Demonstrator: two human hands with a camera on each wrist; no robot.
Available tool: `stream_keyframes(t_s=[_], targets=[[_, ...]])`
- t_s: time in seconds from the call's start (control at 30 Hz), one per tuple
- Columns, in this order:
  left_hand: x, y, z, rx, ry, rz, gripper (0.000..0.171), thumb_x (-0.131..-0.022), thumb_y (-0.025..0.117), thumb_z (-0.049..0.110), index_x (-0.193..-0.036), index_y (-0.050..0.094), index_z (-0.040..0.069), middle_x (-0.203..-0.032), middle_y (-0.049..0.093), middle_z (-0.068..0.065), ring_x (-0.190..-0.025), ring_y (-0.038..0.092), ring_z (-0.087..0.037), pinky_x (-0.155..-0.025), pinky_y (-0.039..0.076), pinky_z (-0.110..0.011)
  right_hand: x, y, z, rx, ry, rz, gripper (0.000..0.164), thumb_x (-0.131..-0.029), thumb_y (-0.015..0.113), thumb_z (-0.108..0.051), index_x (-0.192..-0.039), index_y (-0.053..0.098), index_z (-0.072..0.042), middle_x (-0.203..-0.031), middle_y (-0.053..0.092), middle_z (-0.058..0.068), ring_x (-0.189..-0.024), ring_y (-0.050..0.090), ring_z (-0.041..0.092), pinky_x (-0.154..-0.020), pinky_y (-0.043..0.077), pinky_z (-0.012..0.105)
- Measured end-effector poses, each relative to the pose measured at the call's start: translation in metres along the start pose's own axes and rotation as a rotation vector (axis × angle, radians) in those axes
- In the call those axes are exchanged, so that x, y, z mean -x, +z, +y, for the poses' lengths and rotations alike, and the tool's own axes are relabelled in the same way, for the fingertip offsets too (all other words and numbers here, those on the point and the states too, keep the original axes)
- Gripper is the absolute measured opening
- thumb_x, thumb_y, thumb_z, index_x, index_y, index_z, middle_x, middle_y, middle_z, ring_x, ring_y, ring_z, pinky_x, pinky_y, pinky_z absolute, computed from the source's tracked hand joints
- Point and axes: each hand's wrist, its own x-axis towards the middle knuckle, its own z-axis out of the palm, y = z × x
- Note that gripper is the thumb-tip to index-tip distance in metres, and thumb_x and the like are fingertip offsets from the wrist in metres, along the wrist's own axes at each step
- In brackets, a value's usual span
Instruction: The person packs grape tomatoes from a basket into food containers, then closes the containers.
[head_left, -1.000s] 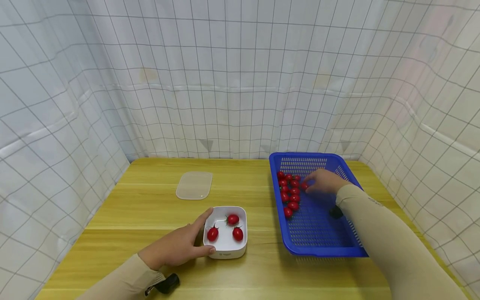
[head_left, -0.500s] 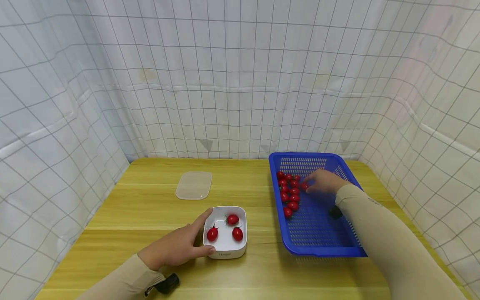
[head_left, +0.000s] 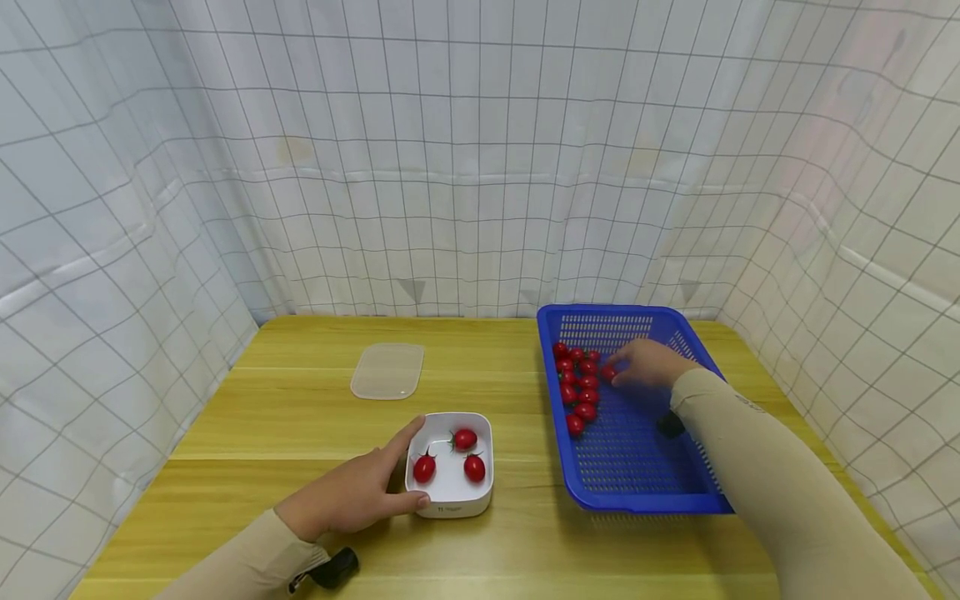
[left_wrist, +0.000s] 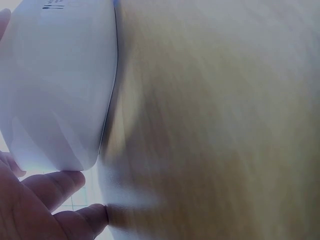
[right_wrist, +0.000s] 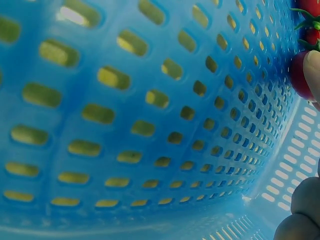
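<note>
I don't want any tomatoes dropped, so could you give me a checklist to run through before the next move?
1. Left grip on the white container: ok, holding it at its left side.
2. Container uncovered: ok, the clear lid lies apart from it on the table.
3. Room inside: ok, three tomatoes with bare floor around them.
4. Right grip on a single tomato: ok, pinching it.
5. That tomato raised off the floor of the blue basket: cannot tell.
6. Right grip clear of the basket: not ok, it is inside.
</note>
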Motion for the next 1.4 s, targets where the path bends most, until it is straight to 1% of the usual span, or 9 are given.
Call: stream_keyframes(t_s=[0.27,0.53,0.8,1.1,1.27,1.4], targets=[[0.000,0.000,0.000,-0.001,-0.005,-0.006,0.108,-0.093,0.072,0.060,-0.171,0.009,0.019,-0.164,0.043,-0.017,-0.145,0.050,-0.036,-0.121,0.037,-0.063,0.002,-0.002,0.000,-0.006,-0.005,-0.010,0.035,-0.094,0.078,-0.022,-0.127,0.077,-0.011,-0.133,0.072,0.017,-0.132,0.060,0.044,-0.112,0.045,0.063],[-0.001,-0.002,0.001,0.003,-0.019,-0.002,0.108,-0.093,0.073,0.060,-0.171,0.009,0.021,-0.164,0.043,-0.016,-0.145,0.049,-0.036,-0.121,0.037,-0.062,0.000,-0.003,0.002,-0.011,-0.011,-0.010,0.037,-0.093,0.078,-0.018,-0.129,0.076,-0.010,-0.135,0.071,0.017,-0.134,0.059,0.044,-0.112,0.045,0.063],[-0.001,-0.001,0.000,0.006,-0.004,-0.002,0.107,-0.094,0.073,0.058,-0.171,0.009,0.021,-0.165,0.042,-0.017,-0.147,0.048,-0.037,-0.122,0.035,-0.063,0.003,-0.004,0.000,-0.057,0.036,-0.030,0.039,-0.093,0.077,-0.018,-0.131,0.075,-0.013,-0.137,0.070,0.016,-0.133,0.060,0.043,-0.111,0.046,0.063],[0.001,0.000,0.000,-0.006,-0.001,0.010,0.106,-0.094,0.073,0.058,-0.171,0.011,0.019,-0.163,0.044,-0.020,-0.147,0.048,-0.039,-0.122,0.035,-0.063,0.003,-0.004,0.004,-0.027,-0.001,-0.021,0.038,-0.092,0.078,-0.021,-0.129,0.077,-0.013,-0.133,0.073,0.014,-0.130,0.063,0.040,-0.110,0.048,0.061],[0.000,0.000,0.001,-0.005,-0.014,0.008,0.106,-0.093,0.073,0.059,-0.171,0.011,0.021,-0.164,0.043,-0.019,-0.148,0.047,-0.039,-0.122,0.034,-0.063,0.006,-0.009,0.001,-0.024,-0.018,-0.019,0.037,-0.092,0.078,-0.022,-0.127,0.077,-0.012,-0.130,0.074,0.015,-0.127,0.064,0.040,-0.108,0.049,0.061],[0.001,0.000,0.002,-0.007,-0.021,0.011,0.106,-0.093,0.073,0.059,-0.171,0.011,0.022,-0.164,0.044,-0.018,-0.148,0.047,-0.038,-0.122,0.035,-0.063,0.008,-0.014,-0.002,-0.010,-0.025,-0.012,0.035,-0.092,0.077,-0.023,-0.126,0.078,-0.014,-0.128,0.075,0.013,-0.124,0.066,0.037,-0.108,0.049,0.059]])
